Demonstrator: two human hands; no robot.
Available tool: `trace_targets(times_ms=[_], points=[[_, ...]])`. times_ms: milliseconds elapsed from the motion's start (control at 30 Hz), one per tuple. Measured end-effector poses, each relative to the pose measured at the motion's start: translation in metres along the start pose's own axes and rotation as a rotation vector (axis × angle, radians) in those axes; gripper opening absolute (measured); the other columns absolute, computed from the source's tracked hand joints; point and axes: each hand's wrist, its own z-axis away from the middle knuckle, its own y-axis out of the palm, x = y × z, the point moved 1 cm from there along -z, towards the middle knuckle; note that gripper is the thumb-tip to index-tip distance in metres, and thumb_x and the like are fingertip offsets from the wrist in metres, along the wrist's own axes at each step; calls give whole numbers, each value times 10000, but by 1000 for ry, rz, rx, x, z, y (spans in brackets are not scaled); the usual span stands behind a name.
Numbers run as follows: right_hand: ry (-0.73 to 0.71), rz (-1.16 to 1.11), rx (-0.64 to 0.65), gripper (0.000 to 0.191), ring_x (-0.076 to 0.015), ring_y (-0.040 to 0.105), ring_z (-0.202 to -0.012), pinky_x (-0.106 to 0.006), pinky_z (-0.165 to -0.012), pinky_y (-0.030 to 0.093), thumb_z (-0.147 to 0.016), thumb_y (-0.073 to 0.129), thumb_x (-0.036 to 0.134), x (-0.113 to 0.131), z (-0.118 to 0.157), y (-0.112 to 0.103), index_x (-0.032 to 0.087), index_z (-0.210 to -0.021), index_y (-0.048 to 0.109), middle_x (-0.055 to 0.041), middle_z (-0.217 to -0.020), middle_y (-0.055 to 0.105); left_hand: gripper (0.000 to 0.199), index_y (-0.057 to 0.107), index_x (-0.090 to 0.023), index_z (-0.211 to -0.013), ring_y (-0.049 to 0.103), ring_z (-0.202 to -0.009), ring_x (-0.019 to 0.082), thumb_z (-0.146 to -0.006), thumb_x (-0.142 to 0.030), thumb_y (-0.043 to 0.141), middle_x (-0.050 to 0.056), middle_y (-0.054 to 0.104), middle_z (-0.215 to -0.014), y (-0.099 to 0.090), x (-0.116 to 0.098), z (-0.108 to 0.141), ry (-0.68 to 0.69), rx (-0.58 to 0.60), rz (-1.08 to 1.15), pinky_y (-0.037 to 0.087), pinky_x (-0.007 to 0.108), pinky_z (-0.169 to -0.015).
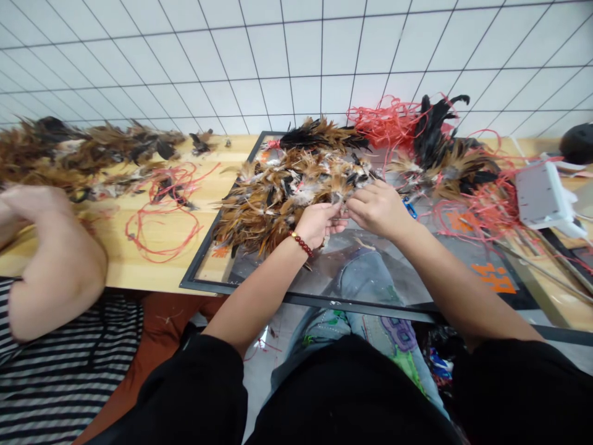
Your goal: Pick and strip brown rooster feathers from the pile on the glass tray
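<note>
Both the left hand (317, 224) and right hand (374, 207) are held close together, fingertips almost meeting; whatever may be gripped is hidden by curled fingers and cannot be told. Brown feathers (259, 207) are heaped at nine o'clock from them.

We count two bare hands, one left hand (319, 225) and one right hand (376, 209), along with one beaded bracelet (302, 244), one co-worker (60, 259) and one framed panel (352, 306). We make out two large heaps of feathers (273, 198), at least two smaller feather bundles (319, 133) and three tangles of red string (386, 123), though single feathers and strands overlap too thickly for us to number. We also find at least four orange patches (493, 278), one white device (540, 193), one small blue object (409, 207) and one rounded black object (577, 143).
</note>
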Motion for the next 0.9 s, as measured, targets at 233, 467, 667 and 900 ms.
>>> trace_targets(times_ms=[233, 467, 667, 900], points=[[-3, 13, 35, 294, -207, 484, -726, -377, -696, 273, -941, 439, 260, 4, -3, -6, 201, -767, 668, -87, -748, 639, 279, 556, -108, -613, 520, -440, 64, -805, -199, 737, -15, 538, -528, 5, 2, 3, 45, 51, -160, 441, 205, -485], [296, -42, -41, 257, -239, 584, -788, -388, -739, 355, -894, 482, 238, -28, 6, -21, 196, -886, 736, -102, -817, 700, 211, 611, -104, -708, 496, -448, 60, -911, -138, 570, -15, 526, -557, 3, -2, 5, 58, 23, -127, 413, 203, -485], [350, -562, 422, 116, -178, 626, -663, -312, -655, 431, -763, 659, 308, -39, 14, -21, 228, -745, 742, -10, -710, 719, 205, 595, -105, -757, 508, -471, 61, -940, -120, 502, -16, 528, -588, 2, -4, 4, 40, 47, -14, 424, 196, -498], [497, -1067, 185, 367, -127, 550, -631, -282, -617, 416, -773, 658, 540, -14, -1, 4, 177, -808, 705, -22, -727, 681, 203, 584, -107, -736, 502, -465, 58, -929, -109, 520, -19, 528, -573, 1, -2, 2, 43, 77, -32, 413, 191, -488]])
